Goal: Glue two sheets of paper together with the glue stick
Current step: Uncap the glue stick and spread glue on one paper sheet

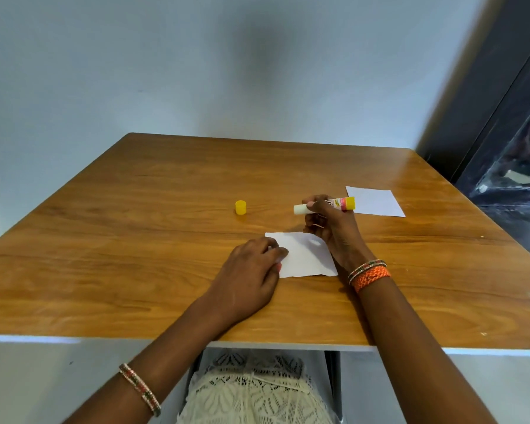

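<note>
A small white sheet of paper (pixel 306 255) lies flat near the middle of the wooden table (pixel 135 240). My left hand (pixel 251 270) rests on the sheet's left edge with its fingers pressing it down. My right hand (pixel 331 228) hovers over the sheet's right side and grips an uncapped glue stick (pixel 325 205), held sideways with its white glue end pointing left. The second white sheet (pixel 375 201) lies farther back on the right, apart from the first. The yellow cap (pixel 240 207) stands by itself behind the near sheet.
A pale wall stands behind the table's far edge. A dark panel and a shiny dark object (pixel 514 166) sit off the table's right side. The near table edge runs just above my lap.
</note>
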